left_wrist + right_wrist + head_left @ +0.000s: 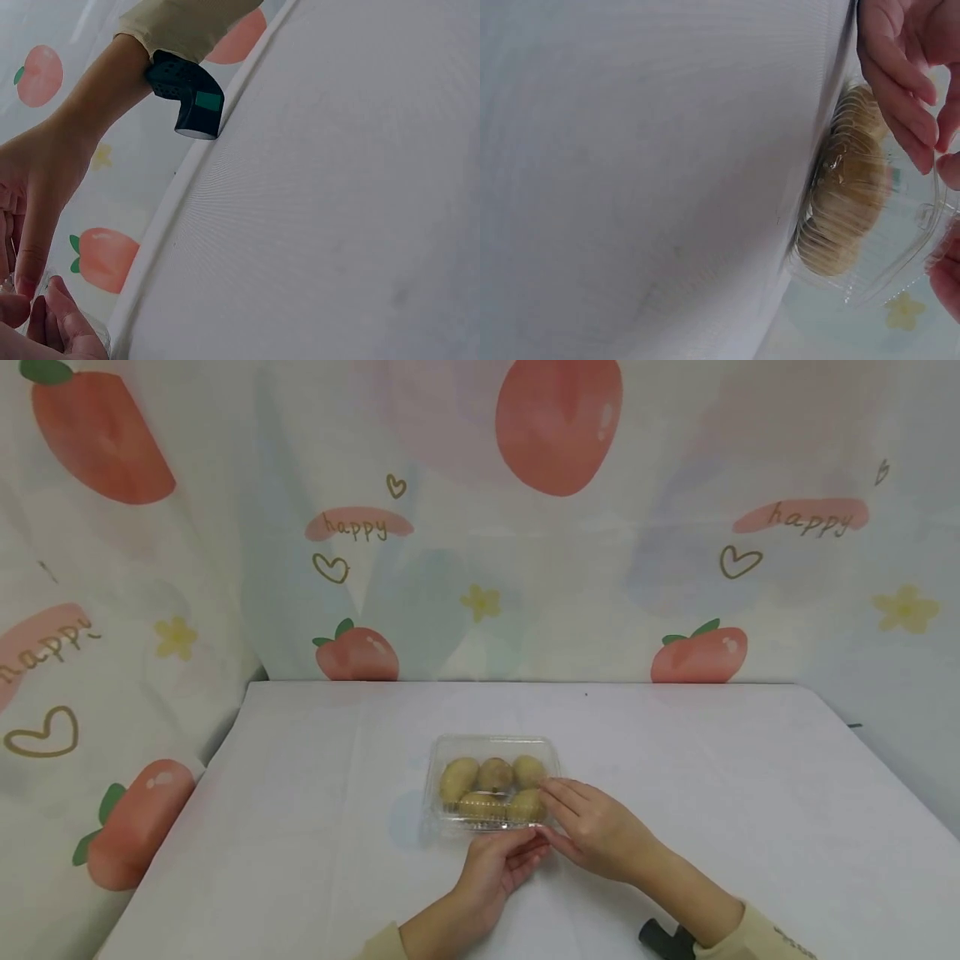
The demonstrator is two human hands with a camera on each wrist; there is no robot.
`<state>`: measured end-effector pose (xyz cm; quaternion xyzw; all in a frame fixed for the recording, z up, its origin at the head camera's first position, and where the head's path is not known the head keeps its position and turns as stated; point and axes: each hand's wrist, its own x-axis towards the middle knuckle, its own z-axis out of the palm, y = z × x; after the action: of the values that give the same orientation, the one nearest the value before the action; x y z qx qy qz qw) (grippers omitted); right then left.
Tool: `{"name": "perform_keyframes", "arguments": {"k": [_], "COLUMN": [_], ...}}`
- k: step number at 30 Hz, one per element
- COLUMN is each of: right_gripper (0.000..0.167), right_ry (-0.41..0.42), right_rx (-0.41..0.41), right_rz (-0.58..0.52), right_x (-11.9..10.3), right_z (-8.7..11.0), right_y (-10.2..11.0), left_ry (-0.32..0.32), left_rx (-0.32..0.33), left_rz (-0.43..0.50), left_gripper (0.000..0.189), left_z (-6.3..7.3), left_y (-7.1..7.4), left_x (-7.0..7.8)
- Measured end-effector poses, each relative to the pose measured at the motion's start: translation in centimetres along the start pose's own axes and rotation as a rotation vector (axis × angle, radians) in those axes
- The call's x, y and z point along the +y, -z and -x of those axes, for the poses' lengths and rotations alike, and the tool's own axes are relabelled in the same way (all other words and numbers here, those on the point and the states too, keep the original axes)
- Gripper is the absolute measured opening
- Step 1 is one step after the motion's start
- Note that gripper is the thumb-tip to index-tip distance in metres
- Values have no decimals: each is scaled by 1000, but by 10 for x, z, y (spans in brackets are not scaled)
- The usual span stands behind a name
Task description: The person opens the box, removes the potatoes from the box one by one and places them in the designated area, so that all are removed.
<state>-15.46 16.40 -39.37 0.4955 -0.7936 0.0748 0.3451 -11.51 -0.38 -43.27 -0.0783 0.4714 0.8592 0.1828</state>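
Note:
A clear plastic clamshell box (491, 745) stands on the white table, holding several yellowish potato-like items (483, 806). My left hand (491, 872) is at the box's front right corner, its thumb and fingertips pinching the rim. Over the right side reaches my right hand (600, 827), fingers on the lid edge and thumb at the front corner, close to the left thumb. In the right wrist view the left fingers (904, 105) meet the clear rim, while the right fingertips (946, 281) lie against the lid. The exact contact at the corner is partly hidden.
White cloth covers the table (262, 827). Behind and to the left hangs a curtain (450, 568) printed with peaches, hearts and flowers. A dark device (187, 94) is worn on the right wrist by the beige sleeve (180, 26).

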Motion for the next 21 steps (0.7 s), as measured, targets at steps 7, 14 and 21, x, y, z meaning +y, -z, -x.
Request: {"name": "perform_keyframes", "arguments": {"k": [7, 14, 21], "right_gripper": [48, 47, 50], "right_ry": [-2, 38, 133], "right_rx": [-16, 17, 33], "right_rz": [8, 22, 90], "right_x": [-1, 0, 5], "right_z": [1, -1, -1], "right_y": [0, 3, 3], "left_ry": [-6, -3, 0], "left_rx": [-11, -33, -51], "left_rz": [-14, -30, -23], "left_gripper": [26, 28, 28], "left_z": [-3, -4, -4], "left_y": [1, 2, 3], "left_x": [-1, -1, -1]}}
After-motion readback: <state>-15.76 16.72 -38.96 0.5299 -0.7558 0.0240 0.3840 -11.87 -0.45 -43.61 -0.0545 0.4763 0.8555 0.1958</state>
